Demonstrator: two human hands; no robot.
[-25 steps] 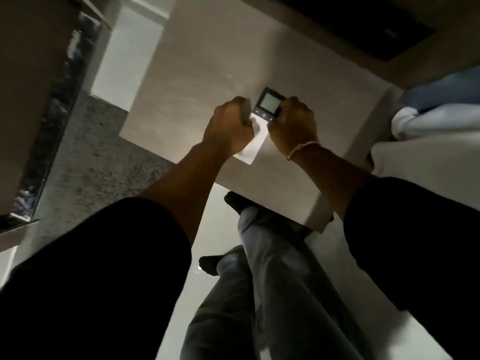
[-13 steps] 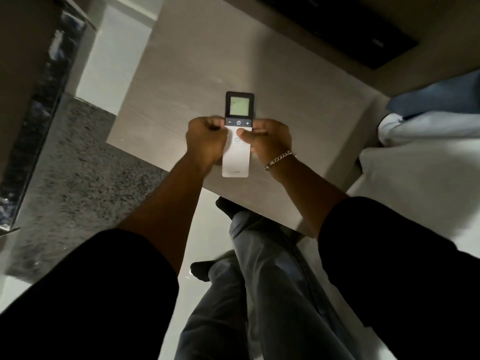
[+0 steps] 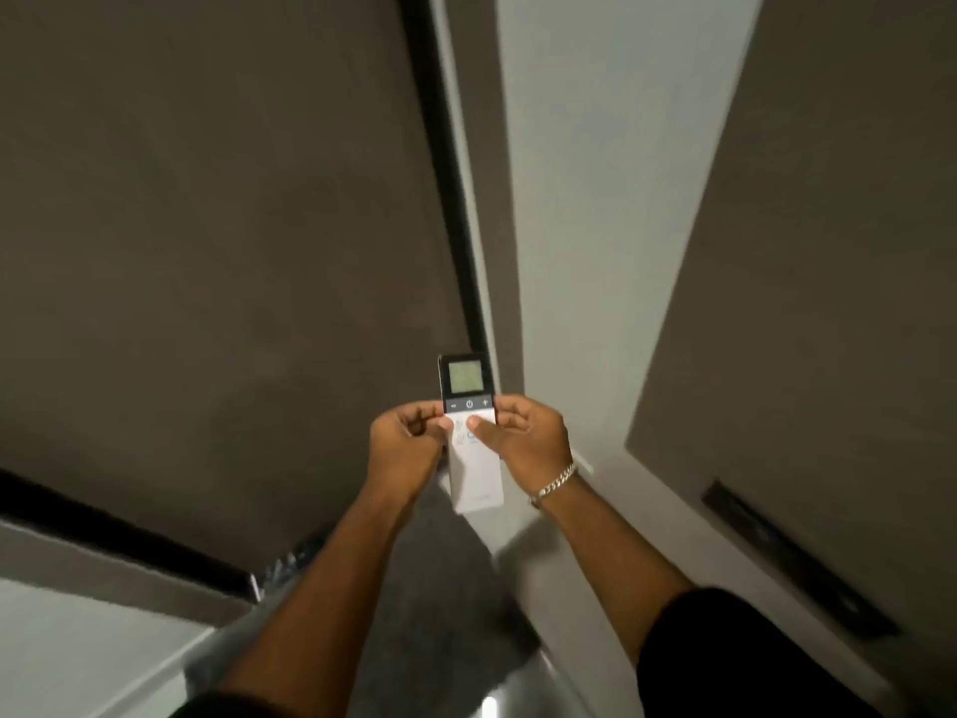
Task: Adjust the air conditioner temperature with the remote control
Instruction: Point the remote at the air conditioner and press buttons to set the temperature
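Head view. We see a slim white remote control with a black upper panel (image 3: 470,432) held upright in mid-air, near the middle of the frame, in front of a dark grey-brown wall panel (image 3: 217,241). The black panel carries a pale grey-green display (image 3: 467,377); its digits are too blurred for us to read. Below the display runs a row of three white symbols that we can make out: a minus sign at the left, a power symbol (image 3: 469,404) in the centre and a plus sign at the right. Further keys on the white body are partly covered, and a faint mark near the lower end is illegible.

The left hand (image 3: 406,444) is closed on the remote's left edge, its thumb lying on the white keypad. The right hand (image 3: 525,438) is closed on the right edge, its thumb tip (image 3: 472,421) resting on the keypad just under the black row. A silver chain bracelet (image 3: 555,484) circles the right wrist. Both forearms are bare, with black sleeves (image 3: 751,660) at the lower edge.

Behind the remote we note a black vertical strip (image 3: 445,173) beside a pale grey band of wall (image 3: 595,199).
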